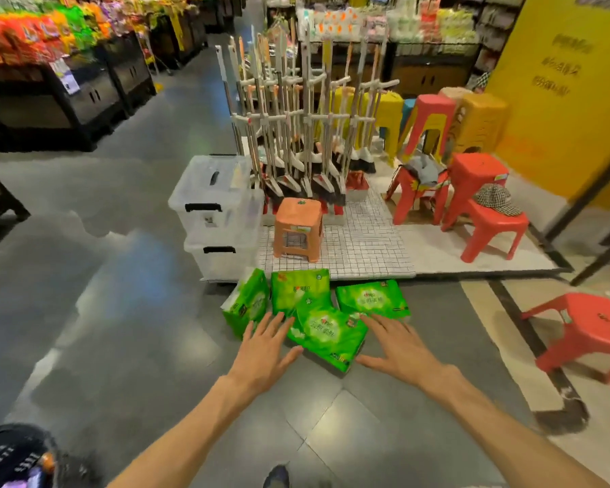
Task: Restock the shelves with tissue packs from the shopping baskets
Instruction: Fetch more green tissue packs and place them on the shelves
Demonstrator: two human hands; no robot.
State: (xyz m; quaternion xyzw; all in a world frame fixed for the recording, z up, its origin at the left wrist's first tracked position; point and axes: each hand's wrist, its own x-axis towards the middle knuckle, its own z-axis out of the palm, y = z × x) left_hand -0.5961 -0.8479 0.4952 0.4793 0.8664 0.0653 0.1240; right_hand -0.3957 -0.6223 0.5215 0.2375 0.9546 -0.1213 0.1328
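As both arms are stretched forward, the nearest tissue pack (pixel 326 334) is bracketed on the floor (pixel 120 311), straight ahead and between the hands. Its long axis is seen running diagonally, from upper left down to lower right. The left hand (pixel 266 341) is held spread at its left edge, the right hand (pixel 397 341) spread just beside its right corner; nothing is gripped. Contact cannot quite be confirmed through the blur. Neither hand is clearly favoured, so a two-sided squeeze is called for. Three more packs (pixel 372 299) are left lying just beyond.
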